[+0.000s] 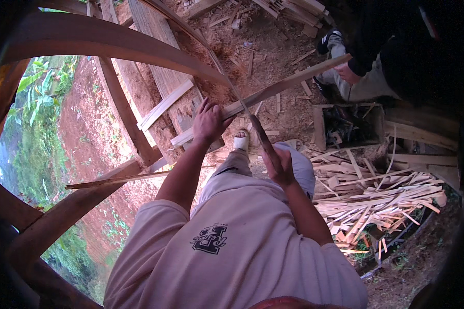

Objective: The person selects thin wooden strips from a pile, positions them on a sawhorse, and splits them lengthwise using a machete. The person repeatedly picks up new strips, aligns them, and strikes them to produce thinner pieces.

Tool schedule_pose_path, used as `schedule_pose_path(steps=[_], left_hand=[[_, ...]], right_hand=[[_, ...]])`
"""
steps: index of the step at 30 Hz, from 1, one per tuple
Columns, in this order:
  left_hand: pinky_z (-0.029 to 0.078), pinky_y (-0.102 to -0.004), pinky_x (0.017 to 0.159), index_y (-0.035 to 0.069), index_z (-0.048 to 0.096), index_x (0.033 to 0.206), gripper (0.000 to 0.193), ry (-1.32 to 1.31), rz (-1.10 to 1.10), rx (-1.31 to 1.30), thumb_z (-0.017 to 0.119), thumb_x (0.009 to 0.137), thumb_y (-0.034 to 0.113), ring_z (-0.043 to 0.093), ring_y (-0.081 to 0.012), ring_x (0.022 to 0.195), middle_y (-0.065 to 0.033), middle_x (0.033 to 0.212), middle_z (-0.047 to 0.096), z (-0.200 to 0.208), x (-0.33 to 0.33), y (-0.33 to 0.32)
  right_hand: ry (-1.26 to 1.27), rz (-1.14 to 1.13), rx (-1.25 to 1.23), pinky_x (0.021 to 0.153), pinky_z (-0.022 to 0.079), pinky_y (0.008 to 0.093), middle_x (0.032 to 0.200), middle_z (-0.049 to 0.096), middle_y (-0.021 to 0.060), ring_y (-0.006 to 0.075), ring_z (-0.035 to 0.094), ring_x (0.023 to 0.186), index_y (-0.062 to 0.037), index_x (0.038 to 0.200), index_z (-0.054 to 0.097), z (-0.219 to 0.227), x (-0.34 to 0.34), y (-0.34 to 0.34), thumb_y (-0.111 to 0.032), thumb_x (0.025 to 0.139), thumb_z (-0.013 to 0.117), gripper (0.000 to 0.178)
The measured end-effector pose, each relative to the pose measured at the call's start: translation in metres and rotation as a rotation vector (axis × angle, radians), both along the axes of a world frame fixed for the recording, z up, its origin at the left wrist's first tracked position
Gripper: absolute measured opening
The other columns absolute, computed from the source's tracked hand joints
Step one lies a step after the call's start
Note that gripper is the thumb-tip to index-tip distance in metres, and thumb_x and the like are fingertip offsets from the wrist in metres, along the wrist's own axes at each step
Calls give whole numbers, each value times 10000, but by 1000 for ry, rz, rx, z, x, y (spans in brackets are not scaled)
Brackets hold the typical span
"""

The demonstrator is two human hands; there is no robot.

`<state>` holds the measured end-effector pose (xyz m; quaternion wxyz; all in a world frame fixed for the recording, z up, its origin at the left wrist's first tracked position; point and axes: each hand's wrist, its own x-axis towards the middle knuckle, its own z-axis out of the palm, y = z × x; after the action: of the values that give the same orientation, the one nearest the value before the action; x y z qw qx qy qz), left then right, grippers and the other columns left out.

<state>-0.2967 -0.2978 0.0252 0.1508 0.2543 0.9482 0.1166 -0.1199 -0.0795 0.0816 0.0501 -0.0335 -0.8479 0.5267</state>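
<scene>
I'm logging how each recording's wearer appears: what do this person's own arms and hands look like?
The left hand and right hand are bare and ungloved. Both forearms are uncovered too. The short, loose sleeves belong to a pale T-shirt with a dark printed emblem.

Your bare left hand (210, 123) sits just off center toward 11 o'clock, palm down, fingers reaching to 12 and thumb angled toward 2, its bare left forearm (182, 172) slanting up toward 1. Your bare right hand (280, 166), at 3 o'clock, is closed in a fist, its bare right forearm (308, 208) angled toward 11, elbow bent.
</scene>
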Motion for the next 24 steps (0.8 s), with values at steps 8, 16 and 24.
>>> schedule_pose_path(steps=[8,16,24], left_hand=[[238,-407,1244,-4,613,1072,515,22,-2,-48,732,843,442,525,-290,1292,-171,1210,644,7,-2,1],[231,-409,1241,-46,622,1134,606,120,-4,39,669,890,506,492,-320,1336,-210,1260,635,0,-2,-3],[274,-422,1215,-24,621,1148,566,6,13,58,710,861,455,430,-348,1384,-201,1313,597,5,-4,-7]], right_hand=[[-191,21,53,551,419,443,731,609,136,323,594,600,-8,957,648,69,106,43,-103,875,649,126],[-301,26,-81,509,408,432,622,523,140,339,556,526,4,862,617,100,96,40,-121,875,625,127],[-304,-32,10,504,394,429,626,535,130,342,545,522,-1,894,650,128,75,31,-125,870,637,127]])
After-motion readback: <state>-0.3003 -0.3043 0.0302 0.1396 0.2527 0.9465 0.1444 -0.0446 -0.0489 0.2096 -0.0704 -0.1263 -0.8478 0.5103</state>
